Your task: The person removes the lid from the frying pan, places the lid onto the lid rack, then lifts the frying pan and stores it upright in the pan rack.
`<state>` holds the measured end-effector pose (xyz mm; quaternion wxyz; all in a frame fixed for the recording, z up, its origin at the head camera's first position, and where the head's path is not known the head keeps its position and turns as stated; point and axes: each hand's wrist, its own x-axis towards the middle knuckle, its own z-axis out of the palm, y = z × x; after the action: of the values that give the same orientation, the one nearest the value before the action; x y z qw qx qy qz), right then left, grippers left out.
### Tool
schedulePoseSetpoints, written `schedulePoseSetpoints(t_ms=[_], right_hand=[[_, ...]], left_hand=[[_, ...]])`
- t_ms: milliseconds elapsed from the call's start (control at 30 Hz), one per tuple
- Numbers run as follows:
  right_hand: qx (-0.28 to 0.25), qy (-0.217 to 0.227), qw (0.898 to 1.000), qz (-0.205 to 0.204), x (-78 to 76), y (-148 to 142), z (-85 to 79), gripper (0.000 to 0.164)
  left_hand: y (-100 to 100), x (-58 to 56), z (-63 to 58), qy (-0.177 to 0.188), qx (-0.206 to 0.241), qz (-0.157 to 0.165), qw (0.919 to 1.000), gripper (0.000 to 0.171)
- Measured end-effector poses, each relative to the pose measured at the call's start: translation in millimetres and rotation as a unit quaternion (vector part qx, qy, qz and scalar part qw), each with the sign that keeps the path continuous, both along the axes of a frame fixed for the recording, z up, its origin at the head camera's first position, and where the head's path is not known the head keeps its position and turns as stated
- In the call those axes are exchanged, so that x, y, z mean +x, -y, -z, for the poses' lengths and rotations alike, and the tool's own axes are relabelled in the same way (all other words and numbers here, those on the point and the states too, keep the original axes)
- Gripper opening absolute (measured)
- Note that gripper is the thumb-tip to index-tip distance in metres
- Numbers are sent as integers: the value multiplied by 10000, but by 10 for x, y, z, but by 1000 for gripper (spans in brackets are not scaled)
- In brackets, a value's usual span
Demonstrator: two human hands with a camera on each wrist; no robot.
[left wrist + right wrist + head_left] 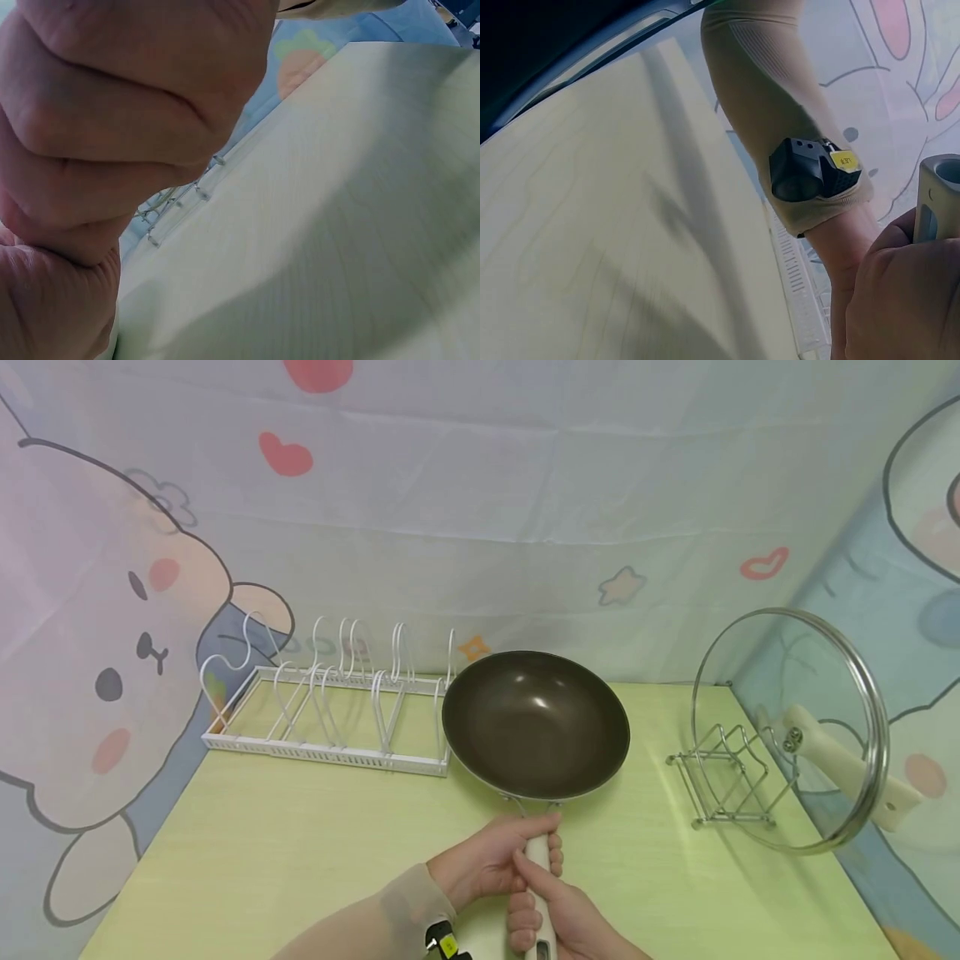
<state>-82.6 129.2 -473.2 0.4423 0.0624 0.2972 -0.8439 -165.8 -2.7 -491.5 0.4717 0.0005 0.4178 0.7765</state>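
A dark brown wok with a pale handle is held over the table, its cooking surface facing up and toward me. My left hand grips the handle close to the pan, thumb lying along the top. Right behind it, my right hand wraps round the same handle nearer its end. Curled fingers fill the left side of the left wrist view. In the right wrist view the handle's end sticks out above my right hand, with the left forearm behind.
A white wire rack with several upright loops stands at the back left, close beside the wok. To the right, a small metal rack holds a glass lid on edge, its pale handle facing right. Printed cloth hangs behind the table.
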Motion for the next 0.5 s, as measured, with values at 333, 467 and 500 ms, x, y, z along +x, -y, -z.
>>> schedulePoseSetpoints(t_ms=[333, 467, 500], right_hand=[[87, -124, 9999, 48, 0, 22, -9, 45], [120, -104, 9998, 88, 7, 26, -8, 44], [143, -100, 9998, 100, 10, 28, -9, 44]], left_hand=[[-60, 3, 16, 105, 10, -133, 9999, 34], [-70, 19, -7, 234, -6, -244, 9994, 35], [-69, 22, -11, 254, -11, -250, 9994, 35]])
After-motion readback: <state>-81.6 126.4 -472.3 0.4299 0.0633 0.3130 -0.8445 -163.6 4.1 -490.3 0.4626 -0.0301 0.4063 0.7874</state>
